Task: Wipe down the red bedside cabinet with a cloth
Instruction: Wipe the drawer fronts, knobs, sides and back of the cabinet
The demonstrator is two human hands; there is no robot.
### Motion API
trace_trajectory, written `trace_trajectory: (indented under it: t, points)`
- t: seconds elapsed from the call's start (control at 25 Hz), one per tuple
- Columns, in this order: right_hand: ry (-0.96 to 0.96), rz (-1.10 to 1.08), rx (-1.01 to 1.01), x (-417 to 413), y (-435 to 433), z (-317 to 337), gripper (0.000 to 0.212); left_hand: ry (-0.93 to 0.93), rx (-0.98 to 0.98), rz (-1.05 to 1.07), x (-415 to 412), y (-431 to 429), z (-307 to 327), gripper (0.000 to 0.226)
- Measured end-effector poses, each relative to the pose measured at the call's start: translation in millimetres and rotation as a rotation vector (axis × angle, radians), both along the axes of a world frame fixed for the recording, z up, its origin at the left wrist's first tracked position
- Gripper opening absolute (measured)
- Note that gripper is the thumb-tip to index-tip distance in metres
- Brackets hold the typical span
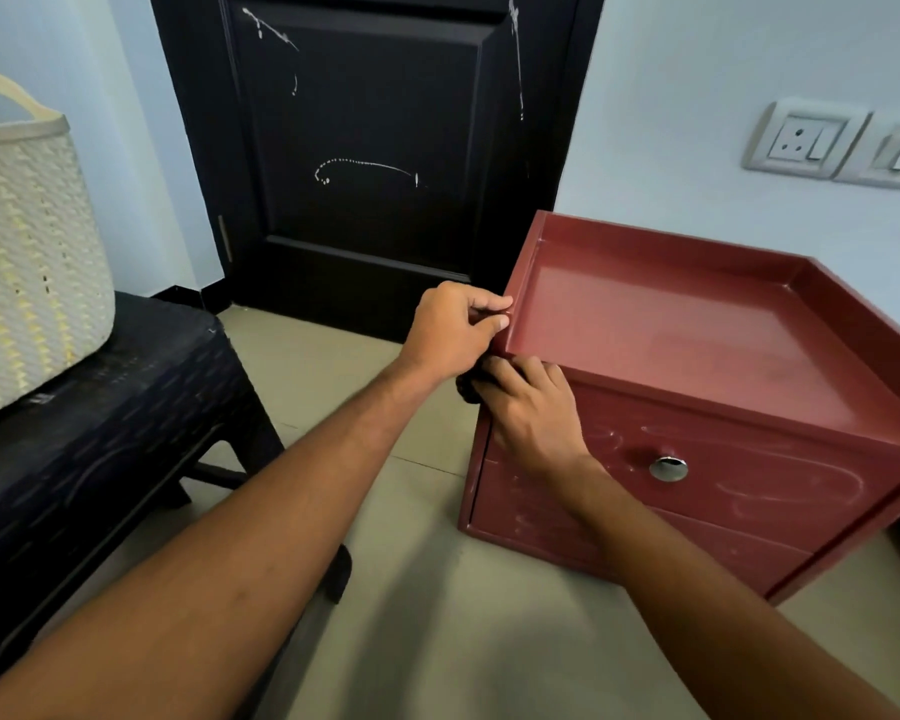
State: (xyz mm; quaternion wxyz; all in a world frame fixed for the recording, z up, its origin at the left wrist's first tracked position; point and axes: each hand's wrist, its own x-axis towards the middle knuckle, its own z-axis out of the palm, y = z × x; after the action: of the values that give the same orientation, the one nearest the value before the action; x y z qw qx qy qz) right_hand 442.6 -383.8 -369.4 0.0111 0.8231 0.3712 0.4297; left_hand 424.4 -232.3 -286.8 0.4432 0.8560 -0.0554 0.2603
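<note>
The red bedside cabinet (697, 356) stands on the floor at the right, with a raised rim round its top and a drawer with a round metal knob (668, 469). My left hand (450, 330) pinches the left rim of the top near the front corner. Just below it, my right hand (528, 407) presses a dark cloth (467, 388) against the cabinet's upper left front corner. Only a small dark fold of the cloth shows past my fingers. Pale smear marks streak the drawer front.
A black door (375, 148) fills the wall behind. A dark woven bench (100, 433) stands at the left with a cream plastic basket (27, 262) on it. A socket and switch plate (806, 140) sits on the right wall. Beige tiled floor (437, 615) lies between bench and cabinet.
</note>
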Motion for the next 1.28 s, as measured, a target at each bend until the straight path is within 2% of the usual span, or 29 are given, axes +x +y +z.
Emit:
trace_trajectory:
  t: [0.08,0.12,0.2,0.28,0.4,0.48,0.56,0.64,0.68,0.76,0.88,1.0,1.16,1.2,1.28]
  points:
    - [0.077,0.021,0.1,-3,2,-25,0.031,-0.018,-0.003,-0.002,3,2,0,0.027]
    - [0.121,0.036,0.061,-8,4,-47,0.03,-0.029,-0.008,-0.005,5,3,-2,0.027]
    - [0.203,0.017,-0.14,-19,4,-77,0.036,-0.064,0.02,-0.002,2,0,-8,0.027]
    - [0.215,0.012,-0.17,-14,6,-70,0.039,-0.1,0.024,0.002,2,-1,-10,0.026]
    - [0.141,-0.013,0.131,-3,5,-44,0.032,-0.121,-0.051,0.013,4,-2,-13,0.027]
    - [0.135,-0.011,0.25,0,6,-58,0.027,-0.154,-0.062,0.018,4,-7,-18,0.03]
    - [0.152,0.047,0.137,-5,7,-105,0.022,-0.185,-0.024,0.018,1,-10,-28,0.04]
    - [0.202,0.068,-0.127,-13,-1,-154,0.021,-0.194,0.029,0.011,-3,-11,-39,0.051]
    - [0.237,0.056,-0.191,-13,-4,-164,0.023,-0.2,0.042,0.011,-2,-10,-41,0.054]
    - [0.285,0.063,-0.167,-12,-3,-162,0.03,-0.217,0.048,0.019,2,-6,-46,0.057]
    - [0.266,0.034,0.0,-8,0,-131,0.03,-0.227,0.065,0.009,2,-4,-49,0.057]
    - [0.25,0.023,0.126,-10,2,-149,0.024,-0.25,0.089,0.015,4,-4,-50,0.057]
    - [0.406,-0.012,-0.207,-22,9,-227,0.025,-0.236,0.107,0.008,6,-3,-50,0.059]
    - [0.458,-0.035,-0.218,-23,11,-233,0.024,-0.235,0.102,0.006,8,-3,-50,0.059]
    - [0.486,-0.03,-0.117,-23,14,-228,0.029,-0.231,0.087,-0.003,10,-1,-51,0.06]
